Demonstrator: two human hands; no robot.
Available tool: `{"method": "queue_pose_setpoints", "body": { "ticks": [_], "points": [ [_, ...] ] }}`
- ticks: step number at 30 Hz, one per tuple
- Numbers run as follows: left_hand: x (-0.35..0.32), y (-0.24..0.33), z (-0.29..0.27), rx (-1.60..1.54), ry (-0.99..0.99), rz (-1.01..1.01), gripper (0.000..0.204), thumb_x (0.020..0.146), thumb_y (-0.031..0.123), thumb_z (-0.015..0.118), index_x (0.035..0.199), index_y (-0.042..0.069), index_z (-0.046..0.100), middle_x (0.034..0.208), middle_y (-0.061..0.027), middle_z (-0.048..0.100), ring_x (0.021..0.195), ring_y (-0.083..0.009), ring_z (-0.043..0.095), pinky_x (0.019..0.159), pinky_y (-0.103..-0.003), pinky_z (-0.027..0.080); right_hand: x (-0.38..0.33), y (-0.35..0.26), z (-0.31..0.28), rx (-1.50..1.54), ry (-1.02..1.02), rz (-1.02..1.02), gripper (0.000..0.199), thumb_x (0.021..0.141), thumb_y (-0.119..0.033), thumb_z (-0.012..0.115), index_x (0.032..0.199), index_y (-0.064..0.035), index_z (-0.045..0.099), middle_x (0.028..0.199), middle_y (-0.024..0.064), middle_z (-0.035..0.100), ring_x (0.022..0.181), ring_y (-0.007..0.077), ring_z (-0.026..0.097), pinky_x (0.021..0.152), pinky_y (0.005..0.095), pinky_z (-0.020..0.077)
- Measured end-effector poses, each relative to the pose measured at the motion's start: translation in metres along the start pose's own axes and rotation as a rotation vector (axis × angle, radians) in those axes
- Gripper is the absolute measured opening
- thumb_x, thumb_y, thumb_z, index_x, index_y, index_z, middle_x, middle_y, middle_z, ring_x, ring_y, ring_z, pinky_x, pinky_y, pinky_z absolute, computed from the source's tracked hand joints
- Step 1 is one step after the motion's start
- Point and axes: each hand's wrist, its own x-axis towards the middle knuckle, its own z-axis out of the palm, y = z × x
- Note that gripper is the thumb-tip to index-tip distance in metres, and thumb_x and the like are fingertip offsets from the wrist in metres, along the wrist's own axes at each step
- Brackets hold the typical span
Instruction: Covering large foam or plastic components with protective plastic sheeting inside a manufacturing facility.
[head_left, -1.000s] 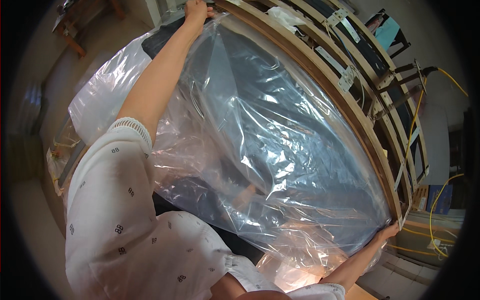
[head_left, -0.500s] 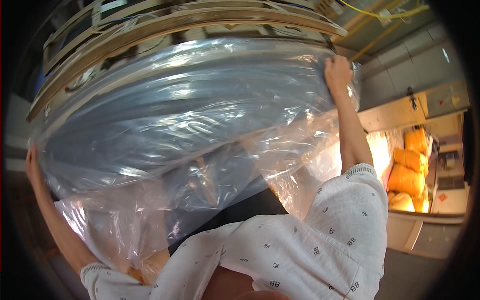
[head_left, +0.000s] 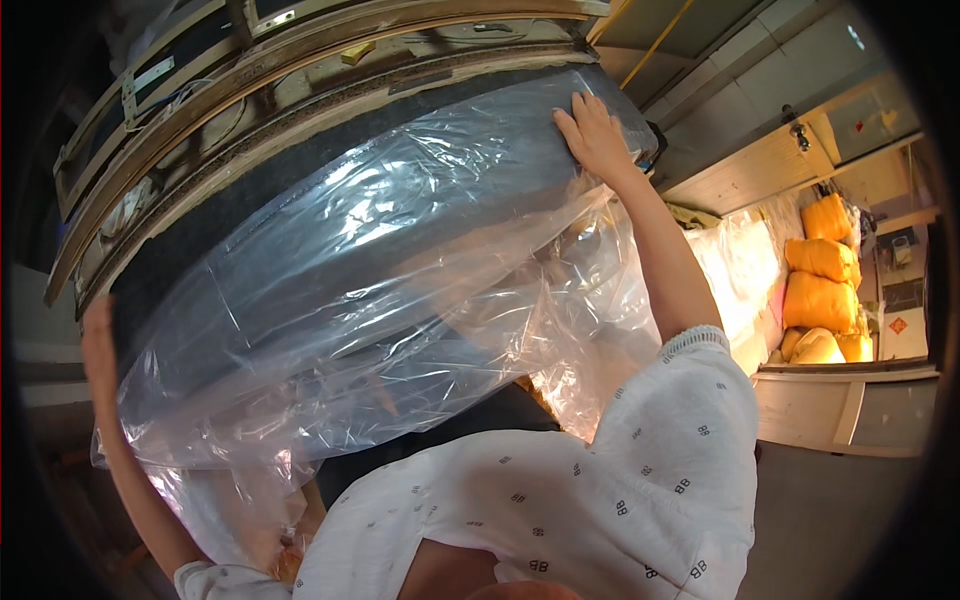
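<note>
A wide clear plastic sheet (head_left: 400, 230) lies wrinkled over a dark tabletop (head_left: 235, 200) and hangs down toward my body. My right hand (head_left: 598, 140) rests on its far right part, palm down with the fingers spread, holding nothing. At the table's left edge is my left hand (head_left: 99, 340), beside the sheet's left end. It is seen edge-on and slightly smeared, so its fingers cannot be made out. The sheet's near folds fall across my lap in front of a white patterned shirt (head_left: 560, 500).
A long wooden rail (head_left: 330, 50) curves along the table's far side, with a small yellow block (head_left: 357, 52) behind it. To the right are a pale wooden panel with a knob (head_left: 799, 132) and stacked orange bundles (head_left: 822, 290) in bright light.
The plastic sheet has come down and toward me, baring a dark strip along the far edge. My right hand has gone from closed on the sheet to spread flat. The view has shifted.
</note>
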Motion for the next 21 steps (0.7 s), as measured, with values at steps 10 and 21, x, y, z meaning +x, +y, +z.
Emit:
{"method": "queue_pose_setpoints", "body": {
  "ticks": [10,21],
  "points": [
    [-0.072,0.103,0.051,-0.39,0.005,-0.028,0.004,0.087,0.0,0.052,0.09,0.001,0.049,0.091,-0.0107,0.054,0.08,-0.0202,0.051,0.073,-0.025,0.041,0.02,0.006,0.009,0.203,0.105,-0.385,0.04,0.088,-0.03,0.047,0.113,0.0008,0.052,0.119,0.0176,0.052,0.109,0.0331,0.047,0.092,0.0373,0.0378],
    [-0.208,0.1,0.02,0.261,0.263,0.397,0.022,0.075,-0.004,0.065,0.096,0.0,0.059,0.082,-0.0116,0.056,0.072,-0.0221,0.053,0.06,-0.031,0.042,0.102,0.053,0.067,0.522,0.085,-0.049,0.041,0.072,-0.027,0.07,0.103,-0.0066,0.054,0.079,0.0097,0.057,0.076,0.025,0.057,0.07,0.0348,0.0458]
  ]
}}
